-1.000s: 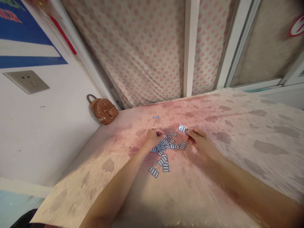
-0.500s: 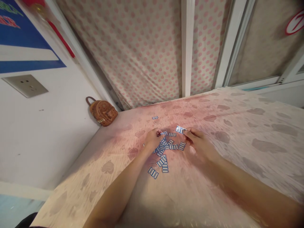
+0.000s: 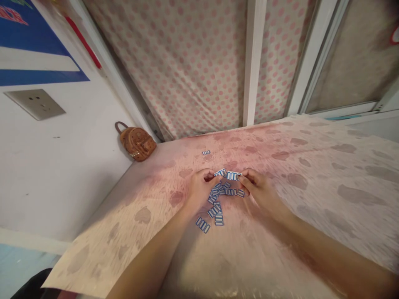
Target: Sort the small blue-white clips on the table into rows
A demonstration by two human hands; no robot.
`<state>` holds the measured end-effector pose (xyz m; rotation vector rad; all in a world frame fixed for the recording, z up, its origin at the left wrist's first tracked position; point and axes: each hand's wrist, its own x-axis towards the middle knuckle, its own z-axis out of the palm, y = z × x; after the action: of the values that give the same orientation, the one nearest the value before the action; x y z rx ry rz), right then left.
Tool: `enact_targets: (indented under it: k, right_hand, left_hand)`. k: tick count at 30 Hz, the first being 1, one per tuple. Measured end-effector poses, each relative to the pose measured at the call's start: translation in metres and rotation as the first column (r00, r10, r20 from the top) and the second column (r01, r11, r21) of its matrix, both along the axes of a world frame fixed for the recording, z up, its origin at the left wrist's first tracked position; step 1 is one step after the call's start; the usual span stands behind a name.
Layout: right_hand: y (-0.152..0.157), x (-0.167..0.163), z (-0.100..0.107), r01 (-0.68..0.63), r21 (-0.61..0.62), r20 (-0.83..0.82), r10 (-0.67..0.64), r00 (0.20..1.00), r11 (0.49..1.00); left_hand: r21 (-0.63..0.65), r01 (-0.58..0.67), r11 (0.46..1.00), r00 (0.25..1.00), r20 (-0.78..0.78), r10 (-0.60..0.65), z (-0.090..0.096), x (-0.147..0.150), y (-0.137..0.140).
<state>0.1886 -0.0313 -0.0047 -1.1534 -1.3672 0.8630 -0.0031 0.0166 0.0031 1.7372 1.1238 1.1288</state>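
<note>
My left hand (image 3: 202, 186) pinches a small blue-and-white card (image 3: 220, 172) between thumb and fingers, just above the tabletop. Facing it, my right hand (image 3: 258, 183) grips a second blue-and-white card (image 3: 233, 176) by its right end. The two cards are side by side, close together; whether they touch is unclear. Below them lies a loose heap of similar cards (image 3: 214, 194), partly hidden by my left hand. Nearer to me, one card (image 3: 203, 224) lies apart, and another single card (image 3: 206, 152) rests beyond my hands.
A patterned plastic cloth (image 3: 311, 199) covers the table. In the back left corner, a small brown backpack-shaped bag (image 3: 138, 143) leans against the wall. A dotted curtain (image 3: 193, 74) hangs behind the table, and a socket (image 3: 35, 104) is on the left wall.
My right hand has brought its card left and slightly down, next to the card in my left hand. The view has shifted a little.
</note>
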Motion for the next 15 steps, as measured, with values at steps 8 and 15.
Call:
enact_targets:
  k: [8, 15]
  right_hand:
    - [-0.0034, -0.0019, 0.0005, 0.04, 0.014, 0.093, -0.041, 0.995, 0.999]
    - [-0.0092, -0.0052, 0.0026, 0.038, 0.033, 0.14, -0.042, 0.989, 0.999]
  left_hand:
    - [-0.038, 0.062, 0.997, 0.998, -0.018, -0.063, 0.0047, -0.0003, -0.0072]
    - [-0.062, 0.084, 0.995, 0.996, -0.012, -0.085, 0.0062, 0.0031, -0.0112]
